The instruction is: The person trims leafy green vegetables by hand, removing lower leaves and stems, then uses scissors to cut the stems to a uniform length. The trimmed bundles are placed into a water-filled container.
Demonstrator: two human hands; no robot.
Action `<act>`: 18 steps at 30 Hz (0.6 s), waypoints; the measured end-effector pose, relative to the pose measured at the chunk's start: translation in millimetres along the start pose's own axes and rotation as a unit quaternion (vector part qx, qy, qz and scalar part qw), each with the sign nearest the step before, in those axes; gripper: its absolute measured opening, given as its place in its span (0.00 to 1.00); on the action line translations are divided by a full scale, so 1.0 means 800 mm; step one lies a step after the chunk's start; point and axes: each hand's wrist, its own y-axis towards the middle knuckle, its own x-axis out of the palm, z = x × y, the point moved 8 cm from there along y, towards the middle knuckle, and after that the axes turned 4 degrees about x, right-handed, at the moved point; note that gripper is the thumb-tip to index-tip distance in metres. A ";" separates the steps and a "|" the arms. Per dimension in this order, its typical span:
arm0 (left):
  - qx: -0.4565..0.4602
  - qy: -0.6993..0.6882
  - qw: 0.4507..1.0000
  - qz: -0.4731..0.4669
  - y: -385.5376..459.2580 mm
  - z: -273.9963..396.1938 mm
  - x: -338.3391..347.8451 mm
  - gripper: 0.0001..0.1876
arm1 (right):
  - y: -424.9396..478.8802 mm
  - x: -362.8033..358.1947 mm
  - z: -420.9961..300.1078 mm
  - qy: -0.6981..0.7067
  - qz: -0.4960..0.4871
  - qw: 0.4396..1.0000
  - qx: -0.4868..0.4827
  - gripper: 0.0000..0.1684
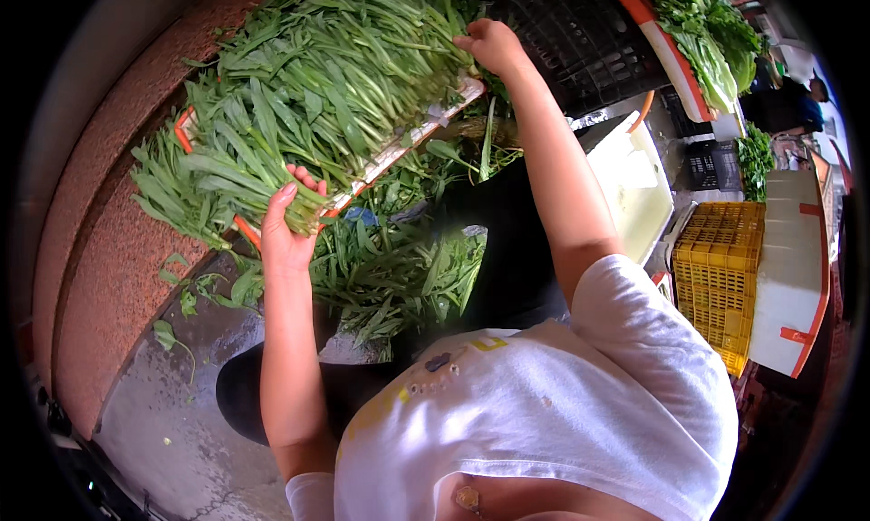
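Note:
A thick pile of long-leaved greens (340, 66) lies in a white foam box (387, 164) with orange edging, most stem ends towards me. My left hand (289, 232) is closed around the stems of a bunch of the same greens (231, 171), at the box's near left corner. The bunch's leaves point away to the upper left. At the far right end of the pile is my right hand (495, 47), its thumb and fingertips bent at the stem ends. Whether they grip a stem there is hidden.
Loose greens (408, 283) cover the wet floor (183, 419) between my legs. A reddish stone step (122, 276) runs along the left. To the right are a black plastic crate (564, 38), a white basin (632, 188), yellow crates (717, 269) and a foam box (788, 263).

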 end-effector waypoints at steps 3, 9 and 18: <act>-0.025 0.028 0.999 0.022 -0.010 -0.013 0.018 0.17 | 0.002 0.047 0.056 -0.136 -0.212 0.956 0.152 0.25; -0.018 -0.030 0.998 -0.054 0.004 -0.006 -0.003 0.16 | 0.000 0.086 0.088 0.513 -0.107 0.785 0.329 0.15; -0.025 0.118 0.992 -0.038 -0.008 -0.034 0.012 0.19 | -0.020 -0.017 0.035 0.440 -0.060 0.870 0.216 0.16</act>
